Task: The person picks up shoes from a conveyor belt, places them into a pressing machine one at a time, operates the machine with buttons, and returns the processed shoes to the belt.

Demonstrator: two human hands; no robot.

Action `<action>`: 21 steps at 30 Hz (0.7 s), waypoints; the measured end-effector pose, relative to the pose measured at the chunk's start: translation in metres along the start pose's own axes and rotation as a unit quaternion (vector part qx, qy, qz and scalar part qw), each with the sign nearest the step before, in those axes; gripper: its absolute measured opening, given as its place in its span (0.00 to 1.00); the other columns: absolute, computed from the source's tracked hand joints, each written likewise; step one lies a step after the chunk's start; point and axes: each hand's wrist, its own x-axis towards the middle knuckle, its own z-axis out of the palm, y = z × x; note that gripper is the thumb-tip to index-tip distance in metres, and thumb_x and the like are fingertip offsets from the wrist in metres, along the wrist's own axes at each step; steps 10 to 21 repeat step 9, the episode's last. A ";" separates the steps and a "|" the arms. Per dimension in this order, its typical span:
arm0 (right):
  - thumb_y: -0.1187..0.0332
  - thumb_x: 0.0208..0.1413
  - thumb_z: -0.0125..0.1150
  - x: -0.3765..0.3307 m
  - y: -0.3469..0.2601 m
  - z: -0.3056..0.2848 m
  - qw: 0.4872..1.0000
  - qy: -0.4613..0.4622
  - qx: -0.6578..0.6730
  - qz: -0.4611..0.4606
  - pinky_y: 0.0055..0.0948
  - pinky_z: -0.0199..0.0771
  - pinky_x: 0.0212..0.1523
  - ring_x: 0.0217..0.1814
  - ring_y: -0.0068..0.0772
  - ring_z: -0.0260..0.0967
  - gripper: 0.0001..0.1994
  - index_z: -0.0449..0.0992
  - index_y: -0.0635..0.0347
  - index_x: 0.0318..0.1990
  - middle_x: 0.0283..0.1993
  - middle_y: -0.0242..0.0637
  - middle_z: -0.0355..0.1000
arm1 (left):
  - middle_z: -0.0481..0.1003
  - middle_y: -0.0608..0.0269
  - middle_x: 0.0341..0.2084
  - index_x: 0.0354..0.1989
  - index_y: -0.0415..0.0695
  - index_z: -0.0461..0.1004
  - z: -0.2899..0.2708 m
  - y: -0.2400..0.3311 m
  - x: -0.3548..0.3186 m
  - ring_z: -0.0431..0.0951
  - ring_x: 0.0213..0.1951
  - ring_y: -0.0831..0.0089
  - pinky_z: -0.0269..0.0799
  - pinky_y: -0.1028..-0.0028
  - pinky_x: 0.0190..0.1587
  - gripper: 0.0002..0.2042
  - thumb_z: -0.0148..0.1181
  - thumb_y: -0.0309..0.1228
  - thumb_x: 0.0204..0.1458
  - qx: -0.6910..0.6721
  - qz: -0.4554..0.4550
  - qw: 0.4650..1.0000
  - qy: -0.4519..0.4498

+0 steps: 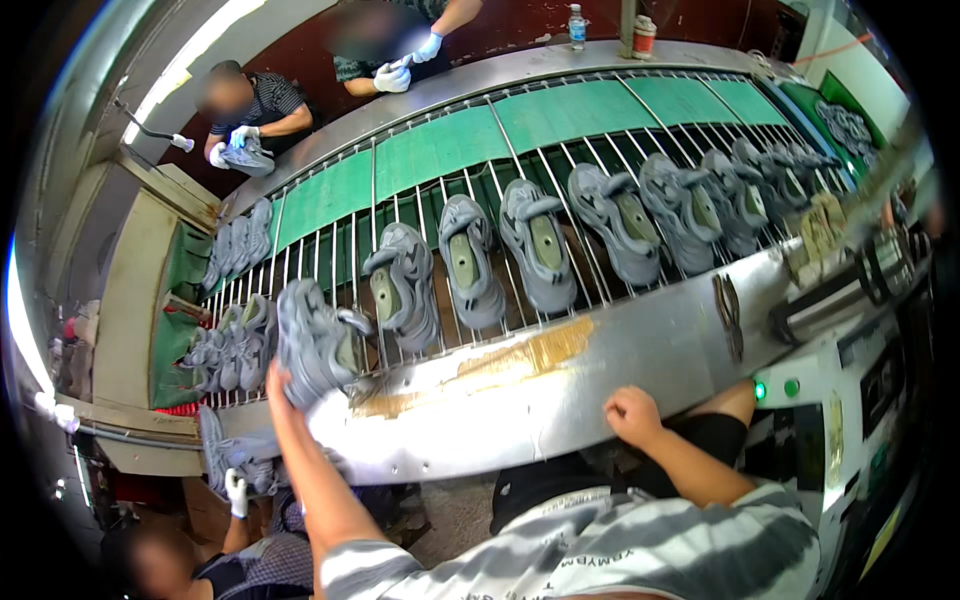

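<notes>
My left hand grips a grey sneaker from its near left side, at the near edge of the metal-rod conveyor. Most of the fingers are hidden behind the shoe. Beside it, a row of similar sneakers runs off to the right, the closest being a grey sneaker lying on the rods with its opening up. My right hand is closed in a fist over the near edge of the metal ledge, and nothing shows in it.
More sneakers stand in clusters at the left end. A green belt runs along the far side. Across the line, two gloved co-workers handle things; another gloved hand is at lower left. A dark strap-like item lies on the ledge.
</notes>
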 end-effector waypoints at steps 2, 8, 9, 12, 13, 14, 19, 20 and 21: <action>0.75 0.43 0.61 -0.017 -0.006 -0.004 0.989 -0.024 0.087 0.120 0.33 0.70 0.31 0.28 0.39 0.69 0.01 0.75 0.58 0.25 0.26 0.37 0.70 | 0.71 0.53 0.54 0.58 0.41 0.66 -0.005 -0.029 -0.137 0.70 0.55 0.55 0.67 0.53 0.58 0.31 0.54 0.43 0.44 -0.185 -0.007 0.983 -0.011; 0.75 0.50 0.61 -0.062 -0.034 -0.016 0.905 -0.125 0.373 0.158 0.20 0.70 0.43 0.37 0.18 0.67 0.18 0.74 0.57 0.51 0.37 0.28 0.72 | 0.60 0.56 0.64 0.68 0.53 0.56 0.043 -0.132 -0.336 0.62 0.59 0.51 0.62 0.44 0.52 0.41 0.58 0.55 0.44 -0.519 -0.072 0.768 -0.368; 0.73 0.51 0.62 -0.063 -0.036 -0.016 0.872 -0.142 0.448 0.139 0.23 0.70 0.48 0.42 0.20 0.67 0.23 0.69 0.54 0.57 0.44 0.32 0.71 | 0.60 0.56 0.64 0.68 0.53 0.56 0.049 -0.138 -0.348 0.62 0.59 0.51 0.62 0.44 0.52 0.41 0.58 0.55 0.44 -0.523 -0.090 0.758 -0.378; 0.73 0.51 0.62 -0.063 -0.036 -0.016 0.872 -0.142 0.448 0.139 0.23 0.70 0.48 0.42 0.20 0.67 0.23 0.69 0.54 0.57 0.44 0.32 0.71 | 0.60 0.56 0.64 0.68 0.53 0.56 0.049 -0.138 -0.348 0.62 0.59 0.51 0.62 0.44 0.52 0.41 0.58 0.55 0.44 -0.523 -0.090 0.758 -0.378; 0.73 0.51 0.62 -0.063 -0.036 -0.016 0.872 -0.142 0.448 0.139 0.23 0.70 0.48 0.42 0.20 0.67 0.23 0.69 0.54 0.57 0.44 0.32 0.71 | 0.60 0.56 0.64 0.68 0.53 0.56 0.049 -0.138 -0.348 0.62 0.59 0.51 0.62 0.44 0.52 0.41 0.58 0.55 0.44 -0.523 -0.090 0.758 -0.378; 0.73 0.51 0.62 -0.063 -0.036 -0.016 0.872 -0.142 0.448 0.139 0.23 0.70 0.48 0.42 0.20 0.67 0.23 0.69 0.54 0.57 0.44 0.32 0.71 | 0.60 0.56 0.64 0.68 0.53 0.56 0.049 -0.138 -0.348 0.62 0.59 0.51 0.62 0.44 0.52 0.41 0.58 0.55 0.44 -0.523 -0.090 0.758 -0.378; 0.73 0.51 0.62 -0.063 -0.036 -0.016 0.872 -0.142 0.448 0.139 0.23 0.70 0.48 0.42 0.20 0.67 0.23 0.69 0.54 0.57 0.44 0.32 0.71 | 0.60 0.56 0.64 0.68 0.53 0.56 0.049 -0.138 -0.348 0.62 0.59 0.51 0.62 0.44 0.52 0.41 0.58 0.55 0.44 -0.523 -0.090 0.758 -0.378; 0.73 0.51 0.62 -0.063 -0.036 -0.016 0.872 -0.142 0.448 0.139 0.23 0.70 0.48 0.42 0.20 0.67 0.23 0.69 0.54 0.57 0.44 0.32 0.71 | 0.60 0.56 0.64 0.68 0.53 0.56 0.049 -0.138 -0.348 0.62 0.59 0.51 0.62 0.44 0.52 0.41 0.58 0.55 0.44 -0.523 -0.090 0.758 -0.378; 0.73 0.51 0.62 -0.063 -0.036 -0.016 0.872 -0.142 0.448 0.139 0.23 0.70 0.48 0.42 0.20 0.67 0.23 0.69 0.54 0.57 0.44 0.32 0.71 | 0.60 0.56 0.64 0.68 0.53 0.56 0.049 -0.138 -0.348 0.62 0.59 0.51 0.62 0.44 0.52 0.41 0.58 0.55 0.44 -0.523 -0.090 0.758 -0.378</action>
